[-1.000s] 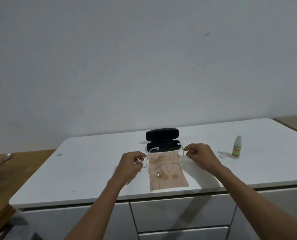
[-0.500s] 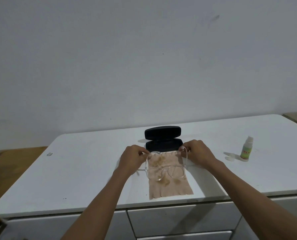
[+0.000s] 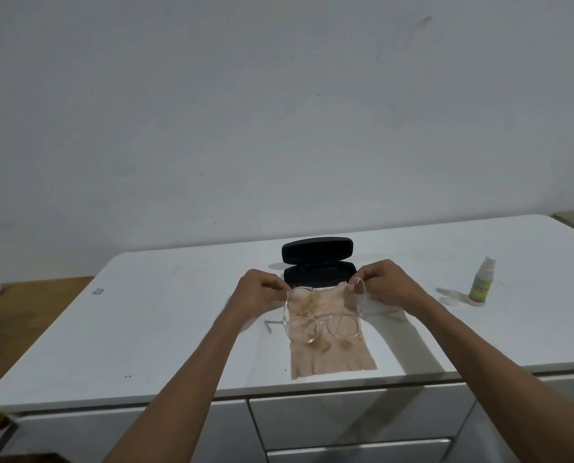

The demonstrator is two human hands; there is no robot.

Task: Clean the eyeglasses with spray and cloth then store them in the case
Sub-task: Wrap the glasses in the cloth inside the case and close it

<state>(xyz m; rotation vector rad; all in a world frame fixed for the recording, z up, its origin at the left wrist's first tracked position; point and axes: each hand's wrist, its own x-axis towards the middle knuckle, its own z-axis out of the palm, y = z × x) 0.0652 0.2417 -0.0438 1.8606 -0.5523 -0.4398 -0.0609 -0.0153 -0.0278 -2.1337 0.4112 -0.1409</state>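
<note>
You've got both hands on the eyeglasses (image 3: 322, 324), which sit on the tan cloth (image 3: 332, 355) near the front of the white counter (image 3: 145, 329). L hand (image 3: 257, 294) is pinched narrow on the left temple tip, R hand (image 3: 387, 284) pinched narrow on the right temple tip; lenses face you, temples run back toward the case (image 3: 317, 265). Key relation: the frame's long axis runs left-right, parallel to the open case's long axis, and the case lies directly behind the glasses, just past your fingertips, lid tipped up at the back. Both hands are abt equally near it. The spray bottle (image 3: 481, 284) stands well off to the right, nearer your R hand, w/ a green label; the text is too small to read. No brand is visible on the case or cloth. The cloth shows brownish blotches.
</note>
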